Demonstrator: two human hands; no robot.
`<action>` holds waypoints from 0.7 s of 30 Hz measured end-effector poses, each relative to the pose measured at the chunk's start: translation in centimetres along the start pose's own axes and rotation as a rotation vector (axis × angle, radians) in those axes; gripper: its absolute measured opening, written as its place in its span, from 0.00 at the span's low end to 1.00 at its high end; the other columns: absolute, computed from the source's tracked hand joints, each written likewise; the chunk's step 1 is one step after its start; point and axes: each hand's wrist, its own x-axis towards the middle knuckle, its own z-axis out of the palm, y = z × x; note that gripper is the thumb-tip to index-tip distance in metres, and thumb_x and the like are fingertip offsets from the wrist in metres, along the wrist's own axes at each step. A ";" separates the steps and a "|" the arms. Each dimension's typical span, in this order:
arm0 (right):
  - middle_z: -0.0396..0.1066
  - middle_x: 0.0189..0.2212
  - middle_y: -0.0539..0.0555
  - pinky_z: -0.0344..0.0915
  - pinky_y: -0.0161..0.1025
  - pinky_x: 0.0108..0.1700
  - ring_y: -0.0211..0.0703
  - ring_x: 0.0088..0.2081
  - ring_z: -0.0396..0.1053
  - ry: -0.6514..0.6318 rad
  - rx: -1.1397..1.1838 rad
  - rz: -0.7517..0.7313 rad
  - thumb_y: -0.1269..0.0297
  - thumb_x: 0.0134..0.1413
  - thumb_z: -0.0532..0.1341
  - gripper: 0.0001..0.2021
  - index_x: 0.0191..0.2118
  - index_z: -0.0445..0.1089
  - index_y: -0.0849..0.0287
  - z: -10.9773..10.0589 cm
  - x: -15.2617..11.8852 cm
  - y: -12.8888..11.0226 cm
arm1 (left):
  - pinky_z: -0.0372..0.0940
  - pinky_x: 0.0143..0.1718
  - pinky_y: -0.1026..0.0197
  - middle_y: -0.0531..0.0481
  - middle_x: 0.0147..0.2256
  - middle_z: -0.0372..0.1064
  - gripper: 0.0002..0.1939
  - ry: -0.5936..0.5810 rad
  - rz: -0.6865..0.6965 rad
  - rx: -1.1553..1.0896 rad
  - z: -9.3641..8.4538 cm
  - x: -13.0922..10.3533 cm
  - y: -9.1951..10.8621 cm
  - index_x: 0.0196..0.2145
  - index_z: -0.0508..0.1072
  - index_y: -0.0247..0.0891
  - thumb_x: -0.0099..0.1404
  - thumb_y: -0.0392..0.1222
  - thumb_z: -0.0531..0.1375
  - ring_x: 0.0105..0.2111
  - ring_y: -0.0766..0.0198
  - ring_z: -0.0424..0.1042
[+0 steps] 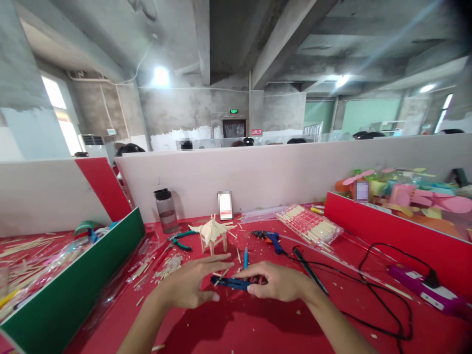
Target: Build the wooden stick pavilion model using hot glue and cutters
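Your right hand (282, 282) grips a dark blue hand tool (236, 283) by one end, leaving its head free beside your open left hand (190, 282), where a thin stick (221, 277) crosses it. Beyond your hands, the stick pavilion (213, 232) stands on the counter (258, 329), probably set back for working room.

Bright ceiling lamps with glare streaks, soft shadows below, blurred and stretched towards the edges

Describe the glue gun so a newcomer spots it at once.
On the red table, look right of the small wooden pavilion. The glue gun is blue and orange, and a black cord trails from its grip, unlike the teal-handled pliers.
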 end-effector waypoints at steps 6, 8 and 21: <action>0.77 0.38 0.52 0.60 0.30 0.34 0.38 0.32 0.67 -0.025 -0.005 0.003 0.60 0.59 0.59 0.22 0.59 0.71 0.53 -0.1 -0.1 -0.3 | 0.61 0.61 0.47 0.47 0.62 0.66 0.29 -0.004 0.022 -0.063 0.0 0.1 0.0 0.60 0.69 0.51 0.61 0.45 0.66 0.60 0.48 0.66; 0.78 0.40 0.52 0.61 0.31 0.35 0.39 0.33 0.69 -0.023 -0.008 0.002 0.60 0.59 0.59 0.22 0.59 0.71 0.53 -0.2 -0.2 -0.5 | 0.61 0.61 0.48 0.47 0.61 0.67 0.27 0.015 0.030 -0.083 0.0 0.0 -0.2 0.58 0.71 0.51 0.62 0.45 0.65 0.59 0.48 0.67; 0.78 0.44 0.53 0.66 0.37 0.44 0.45 0.41 0.73 0.030 0.014 0.005 0.60 0.59 0.60 0.24 0.62 0.68 0.52 -0.2 -0.2 0.3 | 0.58 0.63 0.50 0.45 0.61 0.61 0.30 0.103 0.016 -0.124 0.5 0.5 -0.6 0.58 0.68 0.49 0.58 0.44 0.69 0.60 0.51 0.63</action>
